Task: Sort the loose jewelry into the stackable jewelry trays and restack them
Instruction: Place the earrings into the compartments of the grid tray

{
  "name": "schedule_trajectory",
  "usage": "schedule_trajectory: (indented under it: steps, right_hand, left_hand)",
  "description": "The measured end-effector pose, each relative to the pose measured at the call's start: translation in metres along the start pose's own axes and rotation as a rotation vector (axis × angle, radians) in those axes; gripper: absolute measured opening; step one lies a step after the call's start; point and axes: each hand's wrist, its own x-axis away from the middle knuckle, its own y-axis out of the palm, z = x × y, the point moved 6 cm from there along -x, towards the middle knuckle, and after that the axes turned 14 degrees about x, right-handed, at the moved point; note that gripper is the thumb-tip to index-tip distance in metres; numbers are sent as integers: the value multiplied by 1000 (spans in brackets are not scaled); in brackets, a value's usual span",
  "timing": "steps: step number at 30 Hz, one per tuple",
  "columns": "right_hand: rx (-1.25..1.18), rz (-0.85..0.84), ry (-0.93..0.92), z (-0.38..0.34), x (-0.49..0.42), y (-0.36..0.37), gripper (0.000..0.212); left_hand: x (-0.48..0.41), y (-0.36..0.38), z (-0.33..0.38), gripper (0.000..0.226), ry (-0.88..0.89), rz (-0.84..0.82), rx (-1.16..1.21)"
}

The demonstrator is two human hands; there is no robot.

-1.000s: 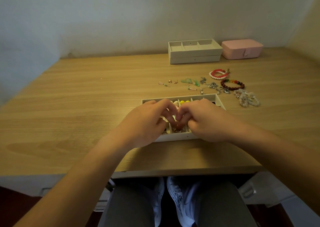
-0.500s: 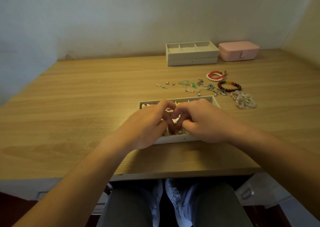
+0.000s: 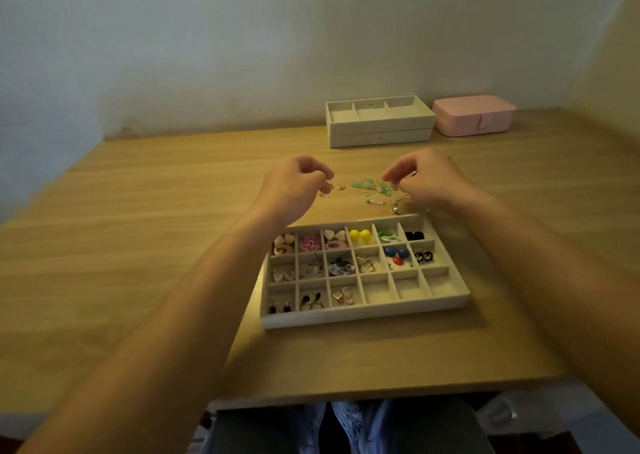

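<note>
Beyond both hands, stacked beige trays (image 3: 381, 134) stand beside a pink rounded box (image 3: 472, 117). Green loose jewelry (image 3: 369, 186) lies between the curled left hand (image 3: 294, 190) and right hand (image 3: 429, 183); whether they grip anything is unclear. Nearer than the hands, the beige gridded tray (image 3: 363, 315) lies with its long axis left-right on the wooden tabletop (image 3: 138, 245).

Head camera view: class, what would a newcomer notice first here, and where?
The divided tray at the near centre of the table draws the eye, its cells dotted with colourful earrings, the yellow ball pair brightest in the back row. Just beyond it the left hand and right hand are at the loose jewelry. Against the wall sit stacked trays with a pink box to their right.
</note>
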Motion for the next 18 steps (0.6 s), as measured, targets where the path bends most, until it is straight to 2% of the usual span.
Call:
schedule_trajectory:
  steps: [3,7,14,18]
  right_hand:
    - [36,18,0,9,-21,1,24]
    - [53,15,-32,11,-37,8,20]
    - [200,-41,-11,14,-45,20,35]
    - [243,-13,-35,7,-44,22,33]
  left_hand:
    - [-24,13,-1,23,-66,-17,20]
    - [-48,20,-3,22,-115,-62,65]
    - [-62,22,-21,19,-182,-31,186]
    - [-63,28,-24,20,-189,-28,205]
